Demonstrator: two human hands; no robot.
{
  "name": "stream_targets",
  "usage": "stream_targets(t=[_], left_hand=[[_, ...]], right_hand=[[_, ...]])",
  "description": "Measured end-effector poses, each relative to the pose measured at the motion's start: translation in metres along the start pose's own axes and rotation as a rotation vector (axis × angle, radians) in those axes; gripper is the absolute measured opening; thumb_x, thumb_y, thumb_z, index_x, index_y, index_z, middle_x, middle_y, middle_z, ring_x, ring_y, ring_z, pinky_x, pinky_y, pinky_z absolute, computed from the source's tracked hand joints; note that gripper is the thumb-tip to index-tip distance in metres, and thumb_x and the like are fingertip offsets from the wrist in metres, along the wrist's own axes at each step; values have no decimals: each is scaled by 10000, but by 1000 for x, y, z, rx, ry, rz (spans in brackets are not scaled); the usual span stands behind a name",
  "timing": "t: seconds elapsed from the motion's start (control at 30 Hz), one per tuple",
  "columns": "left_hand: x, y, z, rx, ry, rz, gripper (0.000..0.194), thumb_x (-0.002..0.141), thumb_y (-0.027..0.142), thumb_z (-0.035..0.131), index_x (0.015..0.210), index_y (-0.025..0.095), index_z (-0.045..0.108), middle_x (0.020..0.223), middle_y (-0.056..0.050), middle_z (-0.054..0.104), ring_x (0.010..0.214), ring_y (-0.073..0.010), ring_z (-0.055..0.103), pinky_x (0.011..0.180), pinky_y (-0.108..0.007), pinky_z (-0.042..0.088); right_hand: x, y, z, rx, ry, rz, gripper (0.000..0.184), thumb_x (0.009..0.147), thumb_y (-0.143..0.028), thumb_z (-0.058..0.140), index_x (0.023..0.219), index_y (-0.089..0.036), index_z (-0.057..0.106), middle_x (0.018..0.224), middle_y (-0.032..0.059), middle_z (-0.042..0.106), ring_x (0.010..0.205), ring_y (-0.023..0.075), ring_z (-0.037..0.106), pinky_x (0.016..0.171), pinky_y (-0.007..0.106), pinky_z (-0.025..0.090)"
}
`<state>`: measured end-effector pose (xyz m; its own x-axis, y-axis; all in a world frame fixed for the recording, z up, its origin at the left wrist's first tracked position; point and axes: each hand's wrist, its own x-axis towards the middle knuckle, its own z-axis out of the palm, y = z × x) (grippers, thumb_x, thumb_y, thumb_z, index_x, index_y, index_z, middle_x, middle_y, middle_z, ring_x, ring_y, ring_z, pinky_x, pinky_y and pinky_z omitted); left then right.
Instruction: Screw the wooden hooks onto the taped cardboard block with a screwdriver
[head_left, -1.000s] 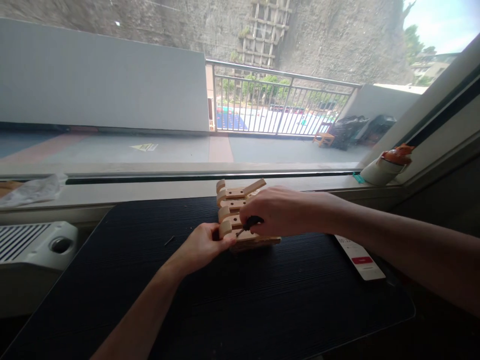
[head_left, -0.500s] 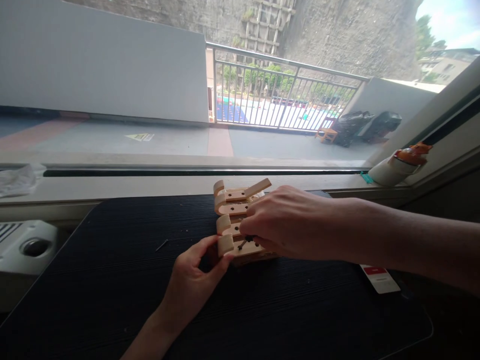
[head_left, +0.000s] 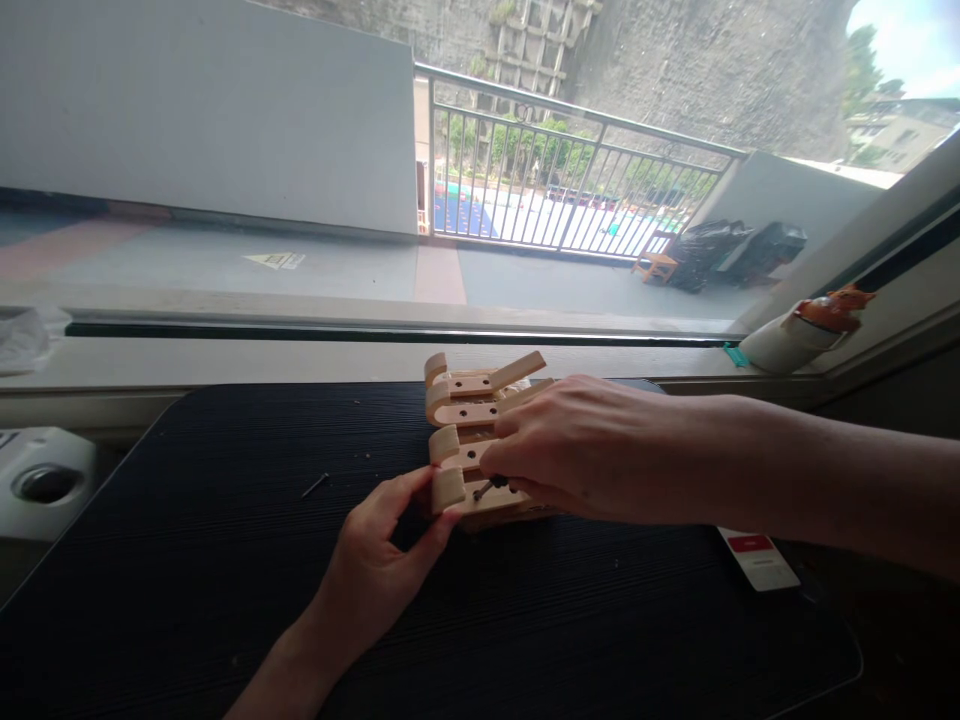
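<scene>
A pale wooden piece [head_left: 448, 489] made of several side-by-side slats with curled ends lies on the dark table, dark screws set along the slats. My left hand [head_left: 386, 545] pinches the curled end of the nearest slat between thumb and fingers. Over the slats, my right hand [head_left: 559, 445] is closed on a small screwdriver [head_left: 489, 487]; most of it is hidden in the fist. Its thin shank slants down to the left, with the tip at a screw spot on the nearest slat. A loose screw [head_left: 315, 486] rests left of the wooden piece.
The black table [head_left: 247, 560] butts against a white windowsill [head_left: 300, 362]. A card with a red band [head_left: 759, 558] lies under my right forearm. On the sill stand a bottle with an orange top [head_left: 795, 330] and, at left, clear plastic [head_left: 34, 335]. A white appliance [head_left: 45, 480] is beside the table.
The camera view has shifted slightly. Both hands keep their grips, and the screwdriver tip stays at the same spot on the nearest slat.
</scene>
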<state>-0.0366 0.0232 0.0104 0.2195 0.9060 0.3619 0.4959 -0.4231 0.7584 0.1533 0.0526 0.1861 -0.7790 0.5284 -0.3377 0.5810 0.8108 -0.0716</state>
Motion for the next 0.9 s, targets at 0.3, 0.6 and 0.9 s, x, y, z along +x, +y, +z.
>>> stream_targets(t=[0.3,0.6,0.9], left_hand=[[-1,-8,-1,-57,-59,49,335,773,293,624,1087,183,586,986,-51,688,861,-183,657,778,-275,520],[0,3,-2,-69,-123,-84,374,807,371,562,1118,163,564,1050,-84,666,927,-203,635,832,-314,503],[-2,6,1,-104,-107,-70,359,807,353,566,1115,168,568,1028,-72,667,908,-186,631,827,-310,502]], right_hand=[[22,-11,8,-35,20,165,152,822,-182,493,751,-129,617,798,80,612,679,121,504,576,243,313],[17,-23,4,-167,40,242,165,805,-218,495,893,-150,617,884,75,618,731,166,559,528,260,287],[16,-26,16,-289,69,-75,285,869,-112,356,761,-143,617,841,70,617,782,180,531,632,317,330]])
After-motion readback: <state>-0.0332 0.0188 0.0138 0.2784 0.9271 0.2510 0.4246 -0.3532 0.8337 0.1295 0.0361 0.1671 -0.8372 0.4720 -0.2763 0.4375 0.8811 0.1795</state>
